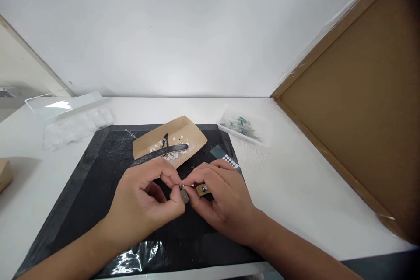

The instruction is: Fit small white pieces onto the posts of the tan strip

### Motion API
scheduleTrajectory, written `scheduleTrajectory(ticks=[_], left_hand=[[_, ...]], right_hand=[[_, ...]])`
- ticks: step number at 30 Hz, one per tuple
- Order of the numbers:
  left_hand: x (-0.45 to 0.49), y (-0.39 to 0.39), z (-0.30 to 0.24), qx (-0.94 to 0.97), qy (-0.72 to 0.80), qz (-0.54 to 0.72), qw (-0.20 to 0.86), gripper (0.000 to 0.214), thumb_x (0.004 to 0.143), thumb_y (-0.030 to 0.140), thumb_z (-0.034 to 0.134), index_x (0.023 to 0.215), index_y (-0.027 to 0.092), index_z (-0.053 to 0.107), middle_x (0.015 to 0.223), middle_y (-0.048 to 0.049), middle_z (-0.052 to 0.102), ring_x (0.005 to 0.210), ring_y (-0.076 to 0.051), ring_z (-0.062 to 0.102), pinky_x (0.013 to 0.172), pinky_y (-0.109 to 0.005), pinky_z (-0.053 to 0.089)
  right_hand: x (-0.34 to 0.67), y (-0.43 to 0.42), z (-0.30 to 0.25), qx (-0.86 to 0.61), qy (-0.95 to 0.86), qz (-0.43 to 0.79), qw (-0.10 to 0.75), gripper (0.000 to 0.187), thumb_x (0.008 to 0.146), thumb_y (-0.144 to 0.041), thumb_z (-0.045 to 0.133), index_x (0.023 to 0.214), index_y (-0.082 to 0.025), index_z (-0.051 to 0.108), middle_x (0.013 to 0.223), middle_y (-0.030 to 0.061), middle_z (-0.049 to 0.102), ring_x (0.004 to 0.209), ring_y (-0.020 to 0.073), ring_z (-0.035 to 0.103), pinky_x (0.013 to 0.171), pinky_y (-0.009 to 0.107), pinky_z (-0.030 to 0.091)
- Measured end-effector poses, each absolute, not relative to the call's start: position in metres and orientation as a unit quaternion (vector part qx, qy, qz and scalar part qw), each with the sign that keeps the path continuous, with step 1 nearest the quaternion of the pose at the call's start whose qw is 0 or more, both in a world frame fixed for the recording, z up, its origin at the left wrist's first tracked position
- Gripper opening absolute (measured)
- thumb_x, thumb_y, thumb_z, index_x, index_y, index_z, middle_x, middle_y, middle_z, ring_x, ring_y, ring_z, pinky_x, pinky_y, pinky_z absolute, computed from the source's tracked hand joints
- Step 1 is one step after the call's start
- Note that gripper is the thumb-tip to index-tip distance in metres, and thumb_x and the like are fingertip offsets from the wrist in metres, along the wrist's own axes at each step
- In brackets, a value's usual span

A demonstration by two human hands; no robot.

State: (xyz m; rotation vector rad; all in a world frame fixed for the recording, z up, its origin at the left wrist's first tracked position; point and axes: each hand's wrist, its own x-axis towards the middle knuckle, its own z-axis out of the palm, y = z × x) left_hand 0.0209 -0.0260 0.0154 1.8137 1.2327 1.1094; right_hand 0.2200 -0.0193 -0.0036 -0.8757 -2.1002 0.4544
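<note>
Both my hands meet over the black mat (98, 170) at the middle of the white table. My left hand (144, 203) is closed in a pinch on a tiny dark part (181, 186) at its fingertips. My right hand (218, 201) is closed too, pinching the same tiny part from the other side, with a small tan piece (201, 189) tucked under its fingers. Just behind the hands lies a brown paper sheet (183, 133) strewn with several small white pieces (170, 155). A dark pair of tweezers (160, 152) rests across the sheet.
A clear plastic box (74, 118) stands at the back left. A small clear tray (243, 129) with greenish parts sits at the back right, white dots (256, 155) beside it. A brown board (357, 109) leans along the right. A brown box corner (5, 175) shows at far left.
</note>
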Motion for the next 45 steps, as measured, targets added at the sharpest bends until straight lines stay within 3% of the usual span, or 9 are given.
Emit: scheduleTrajectory(ticks=[12,24,30,34,39,45], left_hand=[[0.019,-0.022,0.02,0.682,0.392,0.442,0.431,0.018,0.074,0.003,0.066,0.079,0.021,0.065,0.079,-0.0004,0.066,0.075,-0.015,0.068,0.062,-0.024,0.058],[0.02,-0.021,0.025,0.71,0.356,0.45,0.407,0.021,0.075,0.001,0.068,0.076,0.021,0.062,0.071,0.0039,0.061,0.056,-0.009,0.059,0.071,-0.033,0.064],[0.02,-0.022,0.024,0.714,0.351,0.459,0.396,0.021,0.076,0.001,0.068,0.08,0.021,0.065,0.083,0.0012,0.07,0.057,-0.009,0.061,0.074,-0.036,0.067],[0.02,-0.022,0.024,0.72,0.343,0.475,0.373,0.022,0.077,0.0,0.069,0.082,0.022,0.067,0.087,-0.0024,0.075,0.069,-0.015,0.07,0.064,-0.029,0.065],[0.02,-0.02,0.025,0.732,0.334,0.478,0.352,0.023,0.078,-0.001,0.069,0.085,0.021,0.069,0.08,-0.0049,0.073,0.085,-0.021,0.074,0.042,-0.015,0.05],[0.018,-0.019,0.026,0.76,0.316,0.482,0.301,0.024,0.079,0.0,0.073,0.09,0.021,0.073,0.079,-0.0061,0.072,0.093,-0.023,0.074,0.042,-0.013,0.05]], right_hand=[[0.224,-0.021,0.007,-0.343,-0.79,0.306,0.405,0.004,0.097,-0.019,0.068,0.097,-0.022,0.067,0.086,-0.0039,0.073,0.077,0.0117,0.066,0.078,0.03,0.045],[0.225,-0.02,0.006,-0.314,-0.779,0.341,0.422,0.006,0.096,-0.018,0.071,0.098,-0.021,0.066,0.086,-0.0037,0.074,0.079,0.0109,0.068,0.079,0.028,0.047],[0.225,-0.02,0.006,-0.308,-0.779,0.336,0.43,0.005,0.096,-0.019,0.069,0.098,-0.022,0.066,0.085,-0.003,0.074,0.077,0.0121,0.067,0.078,0.03,0.048],[0.226,-0.019,0.005,-0.306,-0.775,0.328,0.445,0.006,0.096,-0.019,0.069,0.097,-0.023,0.064,0.085,-0.0033,0.072,0.076,0.0116,0.066,0.074,0.028,0.048],[0.227,-0.019,0.006,-0.305,-0.775,0.327,0.447,0.004,0.098,-0.02,0.066,0.098,-0.023,0.064,0.085,-0.003,0.072,0.077,0.0115,0.067,0.074,0.027,0.05],[0.228,-0.019,0.009,-0.309,-0.768,0.347,0.441,0.002,0.099,-0.02,0.065,0.097,-0.022,0.066,0.088,-0.0012,0.074,0.08,0.0127,0.068,0.074,0.027,0.052]])
